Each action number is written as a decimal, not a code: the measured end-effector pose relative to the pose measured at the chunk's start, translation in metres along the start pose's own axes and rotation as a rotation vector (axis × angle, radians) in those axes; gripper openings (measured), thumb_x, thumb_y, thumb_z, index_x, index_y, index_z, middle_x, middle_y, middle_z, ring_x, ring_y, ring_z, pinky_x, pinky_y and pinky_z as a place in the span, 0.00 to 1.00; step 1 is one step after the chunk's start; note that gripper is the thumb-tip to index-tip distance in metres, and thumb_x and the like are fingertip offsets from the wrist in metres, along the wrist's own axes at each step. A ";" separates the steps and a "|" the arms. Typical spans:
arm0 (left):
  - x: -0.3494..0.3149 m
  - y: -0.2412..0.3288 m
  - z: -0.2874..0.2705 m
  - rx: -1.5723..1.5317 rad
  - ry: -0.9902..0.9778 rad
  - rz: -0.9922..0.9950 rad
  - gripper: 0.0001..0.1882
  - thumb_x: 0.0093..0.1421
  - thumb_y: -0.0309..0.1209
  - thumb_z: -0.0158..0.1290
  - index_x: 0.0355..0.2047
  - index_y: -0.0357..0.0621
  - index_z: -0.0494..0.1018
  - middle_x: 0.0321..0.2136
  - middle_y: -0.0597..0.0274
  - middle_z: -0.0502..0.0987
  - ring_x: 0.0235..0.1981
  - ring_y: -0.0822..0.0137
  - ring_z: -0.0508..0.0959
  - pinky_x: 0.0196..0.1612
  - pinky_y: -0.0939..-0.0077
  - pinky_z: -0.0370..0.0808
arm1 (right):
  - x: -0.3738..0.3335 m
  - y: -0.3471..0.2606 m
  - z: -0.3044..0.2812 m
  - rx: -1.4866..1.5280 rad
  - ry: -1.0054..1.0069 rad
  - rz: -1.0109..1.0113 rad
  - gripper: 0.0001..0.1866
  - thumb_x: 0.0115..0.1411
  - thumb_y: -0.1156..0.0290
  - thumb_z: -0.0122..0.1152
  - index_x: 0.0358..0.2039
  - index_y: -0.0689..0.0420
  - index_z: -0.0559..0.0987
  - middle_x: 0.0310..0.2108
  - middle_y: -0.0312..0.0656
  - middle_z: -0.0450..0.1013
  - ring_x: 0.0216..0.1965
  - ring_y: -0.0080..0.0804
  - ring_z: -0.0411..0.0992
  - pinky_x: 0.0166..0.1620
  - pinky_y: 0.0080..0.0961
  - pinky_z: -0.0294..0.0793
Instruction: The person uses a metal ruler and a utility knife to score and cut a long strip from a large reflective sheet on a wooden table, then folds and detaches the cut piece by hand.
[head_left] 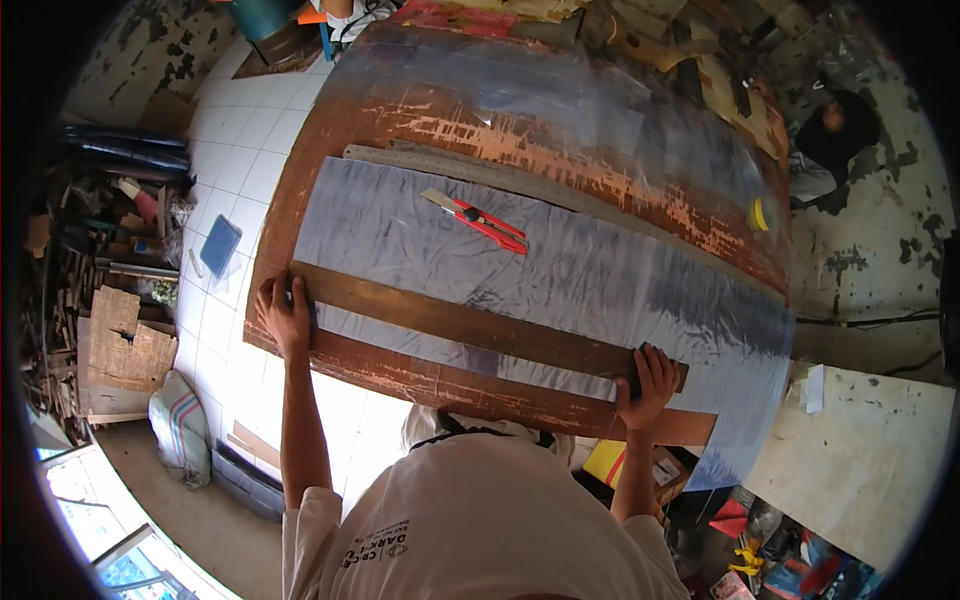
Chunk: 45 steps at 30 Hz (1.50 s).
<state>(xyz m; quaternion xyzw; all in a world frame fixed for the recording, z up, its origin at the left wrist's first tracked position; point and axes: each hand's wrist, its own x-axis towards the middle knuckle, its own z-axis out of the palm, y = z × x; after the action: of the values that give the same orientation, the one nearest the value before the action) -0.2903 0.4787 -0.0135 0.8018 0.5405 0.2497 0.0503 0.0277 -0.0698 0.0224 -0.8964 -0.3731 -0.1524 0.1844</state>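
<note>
A long brown wooden strip (470, 320) lies slantwise across a bluish-grey translucent plastic sheet (370, 215) on the worn brown table. At the strip's left end, my left hand (287, 315) grips it with fingers over its edge. My right hand (648, 388) grips the strip near its right end, thumb on the near side and fingers over the top. Beyond the strip, a red utility knife (490, 228) rests on the sheet with its blade out, touched by neither hand. A narrow band of the sheet shows on the near side of the strip.
A long grey strip (480, 178) lies along the sheet's far edge. More clear plastic (560, 85) covers the table's far part, with a yellow tape roll (759, 214) at right. Another person (835, 140) sits at the far right. Scrap wood (125, 340) is stacked at left.
</note>
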 end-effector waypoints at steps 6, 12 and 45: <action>0.000 0.002 0.000 0.014 0.010 -0.002 0.22 0.67 0.50 0.54 0.55 0.52 0.80 0.53 0.58 0.75 0.58 0.52 0.70 0.63 0.51 0.63 | 0.000 -0.001 0.000 0.004 0.012 -0.003 0.28 0.65 0.44 0.56 0.53 0.52 0.83 0.59 0.42 0.76 0.63 0.48 0.68 0.69 0.53 0.54; 0.001 0.002 -0.001 -0.014 -0.005 -0.009 0.23 0.67 0.50 0.54 0.55 0.52 0.80 0.54 0.58 0.74 0.59 0.52 0.69 0.63 0.52 0.63 | 0.002 -0.001 0.001 0.009 0.003 0.005 0.28 0.66 0.44 0.55 0.53 0.53 0.83 0.59 0.43 0.76 0.64 0.48 0.68 0.69 0.54 0.54; -0.001 0.005 -0.003 0.007 -0.017 -0.007 0.23 0.68 0.50 0.53 0.56 0.51 0.79 0.54 0.57 0.74 0.58 0.50 0.70 0.62 0.50 0.64 | 0.001 0.001 -0.003 0.015 -0.028 -0.003 0.28 0.64 0.45 0.58 0.54 0.52 0.82 0.60 0.42 0.75 0.64 0.48 0.67 0.69 0.53 0.53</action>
<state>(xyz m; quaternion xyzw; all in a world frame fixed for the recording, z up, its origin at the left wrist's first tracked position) -0.2875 0.4750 -0.0099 0.8022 0.5438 0.2407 0.0532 0.0292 -0.0711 0.0250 -0.8964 -0.3782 -0.1376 0.1856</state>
